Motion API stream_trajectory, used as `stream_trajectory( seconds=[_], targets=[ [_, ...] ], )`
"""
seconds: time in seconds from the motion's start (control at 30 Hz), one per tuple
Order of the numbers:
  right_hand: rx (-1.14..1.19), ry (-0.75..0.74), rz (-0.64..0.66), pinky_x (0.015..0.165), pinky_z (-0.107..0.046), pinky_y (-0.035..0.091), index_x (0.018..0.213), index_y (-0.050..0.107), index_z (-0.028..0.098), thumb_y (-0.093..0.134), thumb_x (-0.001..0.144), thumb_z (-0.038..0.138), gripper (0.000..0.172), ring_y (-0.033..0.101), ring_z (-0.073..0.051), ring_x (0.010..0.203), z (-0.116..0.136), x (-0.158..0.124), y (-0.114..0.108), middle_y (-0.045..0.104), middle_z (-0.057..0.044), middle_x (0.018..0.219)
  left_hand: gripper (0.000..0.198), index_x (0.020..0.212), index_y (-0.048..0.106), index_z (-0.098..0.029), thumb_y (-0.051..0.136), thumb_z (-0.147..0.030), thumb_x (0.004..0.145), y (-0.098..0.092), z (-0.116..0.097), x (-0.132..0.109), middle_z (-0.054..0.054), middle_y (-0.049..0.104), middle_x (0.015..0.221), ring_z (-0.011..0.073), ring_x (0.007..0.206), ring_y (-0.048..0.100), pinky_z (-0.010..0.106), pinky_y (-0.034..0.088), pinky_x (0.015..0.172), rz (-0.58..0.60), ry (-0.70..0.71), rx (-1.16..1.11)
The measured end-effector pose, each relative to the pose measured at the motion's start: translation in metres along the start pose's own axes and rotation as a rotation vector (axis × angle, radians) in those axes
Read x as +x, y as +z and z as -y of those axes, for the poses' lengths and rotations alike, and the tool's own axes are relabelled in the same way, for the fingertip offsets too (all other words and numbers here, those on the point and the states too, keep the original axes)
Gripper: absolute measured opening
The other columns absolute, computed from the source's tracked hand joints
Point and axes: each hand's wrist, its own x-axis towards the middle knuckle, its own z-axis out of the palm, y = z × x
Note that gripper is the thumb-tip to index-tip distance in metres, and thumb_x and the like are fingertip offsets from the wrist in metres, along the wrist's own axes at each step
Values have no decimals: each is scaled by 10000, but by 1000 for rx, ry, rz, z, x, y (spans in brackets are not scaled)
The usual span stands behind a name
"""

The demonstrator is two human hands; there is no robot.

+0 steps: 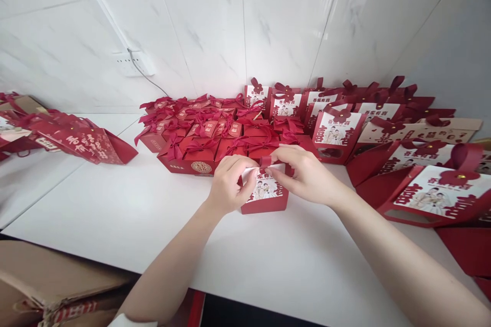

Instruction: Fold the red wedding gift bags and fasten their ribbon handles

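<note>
A small red gift box (265, 195) with a white picture panel stands on the white table (153, 225) in front of me. My left hand (229, 184) pinches the top left of the box. From the other side my right hand (303, 171) pinches the red ribbon tab (265, 161) at the box's top. Both hands are closed on the box's top flaps.
Behind the box lie several red ribbon-tied boxes (207, 133). To the right stand and lie several picture-front gift boxes (337, 133) and one larger one (433, 196). Red paper bags (82, 143) lie at the left. A wall socket (132, 64) sits on the tiled wall; cardboard (46, 276) is below.
</note>
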Motion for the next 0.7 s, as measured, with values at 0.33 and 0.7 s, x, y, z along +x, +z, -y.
stream_trajectory(
  seconds=[0.33, 0.7],
  targets=[
    [60, 64, -101, 688, -307, 463, 847, 601, 212, 605, 858, 227, 19, 601, -173, 722, 6, 0, 9, 696, -35, 837, 45, 830, 571, -197, 562, -181, 871, 5, -2, -1, 19, 635, 744, 134, 678, 567, 269, 460, 642, -35, -75, -92],
    [212, 45, -83, 971, -457, 478, 792, 579, 229, 603, 807, 201, 40, 418, -89, 500, 7, -3, 12, 595, 62, 678, 29, 798, 633, -199, 616, -190, 820, 6, -5, -1, 31, 706, 735, 151, 677, 649, 280, 533, 644, -117, -9, -164]
  ],
)
